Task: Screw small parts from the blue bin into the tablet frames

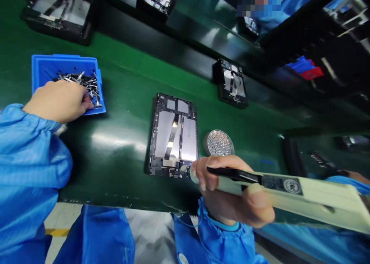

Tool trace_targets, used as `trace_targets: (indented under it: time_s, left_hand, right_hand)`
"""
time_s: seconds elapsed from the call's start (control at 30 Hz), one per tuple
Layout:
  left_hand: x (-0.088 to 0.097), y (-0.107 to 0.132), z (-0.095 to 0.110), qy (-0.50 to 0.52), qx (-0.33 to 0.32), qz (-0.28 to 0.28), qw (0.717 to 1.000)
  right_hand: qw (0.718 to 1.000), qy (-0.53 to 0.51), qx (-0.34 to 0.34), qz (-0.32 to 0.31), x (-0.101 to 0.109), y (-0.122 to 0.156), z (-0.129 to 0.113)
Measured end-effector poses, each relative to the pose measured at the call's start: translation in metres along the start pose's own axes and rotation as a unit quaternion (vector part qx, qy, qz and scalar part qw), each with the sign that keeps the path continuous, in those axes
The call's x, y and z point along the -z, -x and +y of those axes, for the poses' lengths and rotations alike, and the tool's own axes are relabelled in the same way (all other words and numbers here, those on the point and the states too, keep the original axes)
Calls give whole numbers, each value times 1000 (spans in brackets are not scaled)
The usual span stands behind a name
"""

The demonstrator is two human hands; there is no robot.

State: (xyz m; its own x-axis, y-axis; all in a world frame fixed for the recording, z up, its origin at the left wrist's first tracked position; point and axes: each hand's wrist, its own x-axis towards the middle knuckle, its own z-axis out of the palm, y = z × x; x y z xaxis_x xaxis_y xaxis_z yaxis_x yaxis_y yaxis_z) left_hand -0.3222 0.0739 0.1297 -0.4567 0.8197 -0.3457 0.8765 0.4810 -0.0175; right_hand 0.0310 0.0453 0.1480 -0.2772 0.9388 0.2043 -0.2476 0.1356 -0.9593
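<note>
Gripping a chunky cream electric screwdriver by its barrel, the right hand sits snug; the left hand, grip unclear, touches tiny, fiddly metal parts in a blue plastic bin.

Right hand holding screwdriver, blue parts bin

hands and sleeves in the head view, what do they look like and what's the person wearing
The bare left hand and bare right hand wear no gloves. The loose, glossy bright-blue left sleeve gathers into a puckered elastic cuff. The matching blue right sleeve has a similar puckered cuff, with a lighter blue band inside.
</note>
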Motion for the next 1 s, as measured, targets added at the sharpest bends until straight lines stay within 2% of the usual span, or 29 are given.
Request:
trace_targets:
  time_s: [0.13, 0.27, 0.47, 0.57, 0.67, 0.73, 0.83, 0.93, 1.0]
  left_hand:
    - [1, 3, 3, 27, -17, 42, 999]
    - [4, 8, 2, 64, -23, 131, 989]
    - [9, 20, -1, 112, -12, 217, 970]
    - [14, 28, 2, 170, -40, 261, 949]
    - [21, 37, 15, 241, -103, 296, 918]
    - [25, 43, 30, 292, -173, 287, 896]
    - [21, 49, 59, 324, -303, 216, 870]
    - [5, 51, 89, 308, -419, 127, 845]
    - [-9, 51, 108, 299, -465, 68, 830]
  right_hand:
    - [1000, 2, -9, -13, 0, -2, -1]
    - [1000, 17, -14, -20, -2, 0, -1]
    - [1000, -13, -11, 5, -5, 1, 5]
    - [1000, -27, 5, -1, -4, 1, 2]
    - [999, -26, 30, -3, 1, 3, -8]
    - [999, -20, 38, 1, 9, 1, -16]
    - [996, 2, 80, 28, 31, -11, -21]
    - [982, 33, 144, 116, 64, -34, -14]
    - [970, 40, 159, 178, 87, -49, -4]
